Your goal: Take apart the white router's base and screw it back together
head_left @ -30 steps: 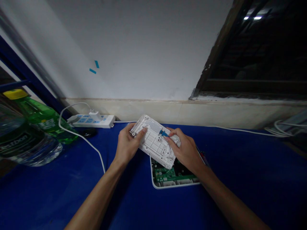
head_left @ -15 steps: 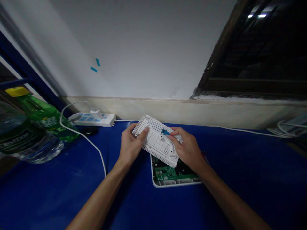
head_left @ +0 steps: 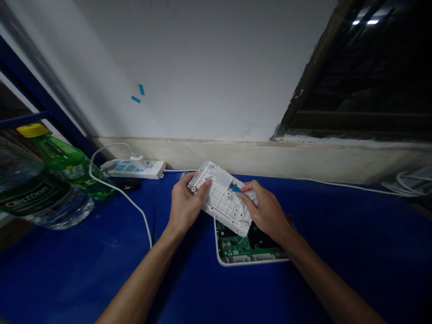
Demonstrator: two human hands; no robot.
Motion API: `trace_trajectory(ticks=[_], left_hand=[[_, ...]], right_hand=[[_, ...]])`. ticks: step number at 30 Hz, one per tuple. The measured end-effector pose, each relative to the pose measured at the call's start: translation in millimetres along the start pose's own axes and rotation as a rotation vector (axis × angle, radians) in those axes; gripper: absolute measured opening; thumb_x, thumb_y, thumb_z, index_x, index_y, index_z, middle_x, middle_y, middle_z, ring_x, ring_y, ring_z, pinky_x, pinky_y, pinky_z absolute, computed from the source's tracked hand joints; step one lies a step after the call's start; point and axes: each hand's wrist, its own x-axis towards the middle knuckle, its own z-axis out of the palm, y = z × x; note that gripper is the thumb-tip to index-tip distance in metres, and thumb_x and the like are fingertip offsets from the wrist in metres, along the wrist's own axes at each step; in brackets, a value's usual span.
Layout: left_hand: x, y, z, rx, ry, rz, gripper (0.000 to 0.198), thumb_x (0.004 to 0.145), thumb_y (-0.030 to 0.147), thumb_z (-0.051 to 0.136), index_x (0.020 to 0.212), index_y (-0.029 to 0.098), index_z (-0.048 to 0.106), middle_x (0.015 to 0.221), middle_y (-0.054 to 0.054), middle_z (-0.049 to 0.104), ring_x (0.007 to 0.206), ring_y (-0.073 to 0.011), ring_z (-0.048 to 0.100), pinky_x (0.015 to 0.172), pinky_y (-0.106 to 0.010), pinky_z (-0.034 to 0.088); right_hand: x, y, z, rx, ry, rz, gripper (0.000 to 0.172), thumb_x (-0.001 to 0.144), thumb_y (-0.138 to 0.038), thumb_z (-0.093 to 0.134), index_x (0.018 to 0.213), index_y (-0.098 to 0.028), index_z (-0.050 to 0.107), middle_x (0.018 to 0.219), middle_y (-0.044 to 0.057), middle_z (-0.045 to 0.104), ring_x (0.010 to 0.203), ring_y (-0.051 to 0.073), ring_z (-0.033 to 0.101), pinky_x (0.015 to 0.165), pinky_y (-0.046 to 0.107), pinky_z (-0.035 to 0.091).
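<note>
My left hand [head_left: 185, 202] grips the left end of a white perforated plastic housing cover [head_left: 221, 200], with the thumb on its ribbed face. My right hand [head_left: 266, 211] holds the cover's right end, and its fingertips lie next to a small blue piece [head_left: 234, 188] on the cover. What the blue piece is, I cannot tell. Below both hands, a white device base with a green circuit board [head_left: 236, 246] lies on the table, partly hidden by the cover.
A blue-covered table [head_left: 337, 252] runs along a wall. At the back left stand a white power strip [head_left: 133, 169] with a plugged-in white cable, a green bottle [head_left: 65, 166], and a large clear water bottle [head_left: 43, 202]. A dark small object [head_left: 130, 183] lies nearby.
The whole scene sits slightly further right in the view. My hands keep their hold on the cover, which has turned only slightly.
</note>
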Motion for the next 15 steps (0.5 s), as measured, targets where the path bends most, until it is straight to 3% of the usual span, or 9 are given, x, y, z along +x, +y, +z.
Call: trace_trajectory(ticks=[4,7,11,15], left_hand=[[0.7,1.1,-0.4,-0.043,0.01,-0.027,0.038,0.079,0.035,0.081,0.107,0.011,0.073,0.099,-0.012,0.077,0.082,-0.0207,0.073,0.07,-0.028,0.058],[-1.1,-0.6,1.9,-0.063,0.018,-0.055,0.036,0.078,0.035,0.082,0.104,0.012,0.072,0.096,-0.011,0.077,0.08,-0.0201,0.072,0.068,-0.028,0.059],[-4.9,-2.0,5.6,-0.063,0.018,-0.058,0.032,0.08,0.035,0.08,0.101,0.013,0.071,0.092,-0.01,0.077,0.078,-0.02,0.072,0.066,-0.028,0.059],[-6.3,-1.4,7.0,-0.035,0.022,-0.024,0.03,0.081,0.034,0.08,0.101,0.013,0.072,0.092,-0.009,0.077,0.077,-0.0202,0.072,0.066,-0.029,0.059]], right_hand=[[2.5,-7.4,-2.5,0.04,0.124,-0.068,0.017,0.092,-0.029,0.066,0.106,-0.024,0.072,0.113,0.009,0.075,0.105,0.027,0.072,0.094,0.046,0.056],[3.6,-10.6,0.2,0.071,0.194,-0.045,0.012,0.09,-0.028,0.069,0.096,-0.023,0.077,0.112,0.01,0.075,0.102,0.027,0.072,0.092,0.048,0.057],[2.8,-7.6,5.4,0.044,0.206,-0.025,0.008,0.09,-0.027,0.067,0.086,-0.022,0.071,0.108,0.011,0.074,0.096,0.027,0.072,0.087,0.049,0.058],[1.0,-1.7,6.2,-0.062,0.141,-0.048,0.007,0.093,-0.027,0.058,0.093,-0.023,0.063,0.105,0.012,0.074,0.097,0.029,0.072,0.086,0.05,0.057]])
